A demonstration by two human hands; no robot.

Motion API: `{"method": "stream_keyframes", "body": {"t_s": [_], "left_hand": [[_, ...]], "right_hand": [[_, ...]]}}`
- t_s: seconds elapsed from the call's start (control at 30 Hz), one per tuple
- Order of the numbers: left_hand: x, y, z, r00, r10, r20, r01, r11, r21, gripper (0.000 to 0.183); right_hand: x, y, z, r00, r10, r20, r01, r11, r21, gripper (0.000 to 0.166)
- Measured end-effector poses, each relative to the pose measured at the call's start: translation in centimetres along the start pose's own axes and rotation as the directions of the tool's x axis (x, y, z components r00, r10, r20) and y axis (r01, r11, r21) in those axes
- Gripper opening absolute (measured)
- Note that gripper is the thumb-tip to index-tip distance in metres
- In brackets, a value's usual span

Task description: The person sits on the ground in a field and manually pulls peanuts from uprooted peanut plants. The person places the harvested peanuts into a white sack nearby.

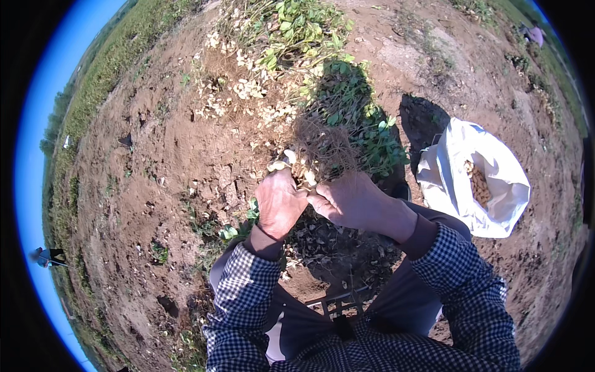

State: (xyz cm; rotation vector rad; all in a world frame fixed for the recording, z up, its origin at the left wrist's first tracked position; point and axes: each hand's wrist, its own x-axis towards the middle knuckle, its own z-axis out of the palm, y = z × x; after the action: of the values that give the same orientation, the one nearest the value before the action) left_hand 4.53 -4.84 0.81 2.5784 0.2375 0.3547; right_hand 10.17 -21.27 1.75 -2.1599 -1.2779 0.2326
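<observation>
My left hand point(280, 202) is closed around the stem end of a peanut plant, with pale peanut pods point(278, 165) sticking out above its fingers. Close beside it, my right hand point(343, 201) pinches at the same clump, its fingertips next to more pods point(309, 176). Tangled brown roots point(327, 142) spread just beyond both hands. Farther ahead lies a heap of pulled peanut plants point(297, 28) with green leaves and many pods along its left side. What exactly sits inside each fist is hidden.
To the right stands an open white woven sack point(504, 167) with peanuts point(479, 185) inside. Dry, crumbly soil point(153, 153) surrounds me. A metal-framed seat edge point(337, 302) shows between my legs. Two other people are far off, one at the left point(46, 256), one at the upper right point(534, 35).
</observation>
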Motion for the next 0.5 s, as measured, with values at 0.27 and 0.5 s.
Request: {"method": "stream_keyframes", "body": {"t_s": [0.27, 0.5], "left_hand": [[1.3, -1.1, 0.0, 0.995, -0.093, -0.028, 0.096, 0.987, 0.126, 0.02], [0.6, -0.2, -0.5, 0.993, -0.114, 0.012, 0.112, 0.99, 0.083, 0.02]], "right_hand": [[-1.1, -4.6, -2.5, 0.961, -0.247, 0.128, 0.082, 0.69, 0.719, 0.019], [0.7, -1.8, -2.9, 0.836, 0.469, 0.284, -0.472, 0.351, 0.809, 0.019]]}}
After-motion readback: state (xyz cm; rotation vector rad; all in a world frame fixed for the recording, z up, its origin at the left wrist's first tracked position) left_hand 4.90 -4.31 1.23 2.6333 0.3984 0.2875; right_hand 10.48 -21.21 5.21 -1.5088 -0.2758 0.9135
